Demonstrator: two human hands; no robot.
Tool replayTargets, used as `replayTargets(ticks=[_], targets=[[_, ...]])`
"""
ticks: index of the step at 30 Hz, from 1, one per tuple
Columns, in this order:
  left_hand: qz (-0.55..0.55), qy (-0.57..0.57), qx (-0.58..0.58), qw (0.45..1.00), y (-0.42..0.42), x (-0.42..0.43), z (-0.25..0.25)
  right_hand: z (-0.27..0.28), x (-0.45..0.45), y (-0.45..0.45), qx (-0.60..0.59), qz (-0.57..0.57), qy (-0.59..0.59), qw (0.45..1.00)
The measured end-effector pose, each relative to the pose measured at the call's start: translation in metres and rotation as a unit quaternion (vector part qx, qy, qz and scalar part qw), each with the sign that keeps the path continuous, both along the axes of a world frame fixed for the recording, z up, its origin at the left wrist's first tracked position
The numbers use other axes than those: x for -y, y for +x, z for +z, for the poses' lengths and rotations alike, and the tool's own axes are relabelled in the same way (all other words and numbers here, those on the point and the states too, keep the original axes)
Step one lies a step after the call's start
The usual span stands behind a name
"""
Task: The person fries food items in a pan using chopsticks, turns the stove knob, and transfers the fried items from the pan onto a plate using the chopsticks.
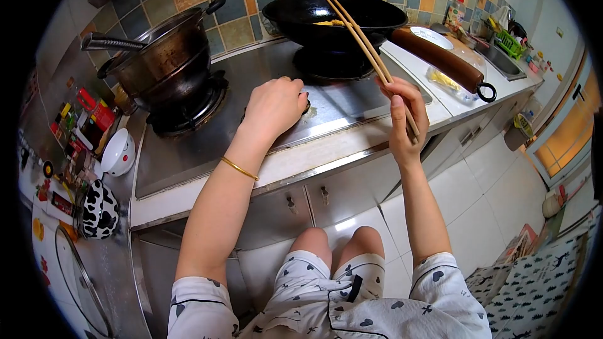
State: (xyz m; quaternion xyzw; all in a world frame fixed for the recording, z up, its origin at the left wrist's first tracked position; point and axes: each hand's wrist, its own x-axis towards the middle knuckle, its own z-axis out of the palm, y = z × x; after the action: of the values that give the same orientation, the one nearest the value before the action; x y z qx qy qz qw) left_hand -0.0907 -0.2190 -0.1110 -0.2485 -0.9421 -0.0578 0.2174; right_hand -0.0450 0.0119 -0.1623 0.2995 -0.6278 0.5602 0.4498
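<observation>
Held a pair of wooden chopsticks in the right hand, between two and three o'clock in view, with thumb and fingers pinching the shafts near the lower end. Angled the far ends towards eleven o'clock, across the black wok at twelve o'clock and beside the yellow food inside; could not tell contact with food or rim from a gap. Bent the left hand down at eleven o'clock, over the front of the steel stove, beside a dark knob. Curled those fingers under, tips hidden; could not tell pinching from mere touching. Wore a gold bangle on the left wrist.

Had the wok on the right burner, with its brown handle pointing towards four o'clock, and a stained pot at ten o'clock on the left burner. Saw on the desk, towards two o'clock, a white plate and a clear bag, near the wok handle. Saw at nine o'clock a white bowl beside bottles.
</observation>
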Motion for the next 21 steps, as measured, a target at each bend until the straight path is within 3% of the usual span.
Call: replayTargets(ticks=[21], targets=[[-0.015, 0.002, -0.010, 1.000, -0.0017, 0.0002, -0.0031, -0.0032, -0.0043, -0.0021, 0.001, -0.022, 0.022, 1.000]])
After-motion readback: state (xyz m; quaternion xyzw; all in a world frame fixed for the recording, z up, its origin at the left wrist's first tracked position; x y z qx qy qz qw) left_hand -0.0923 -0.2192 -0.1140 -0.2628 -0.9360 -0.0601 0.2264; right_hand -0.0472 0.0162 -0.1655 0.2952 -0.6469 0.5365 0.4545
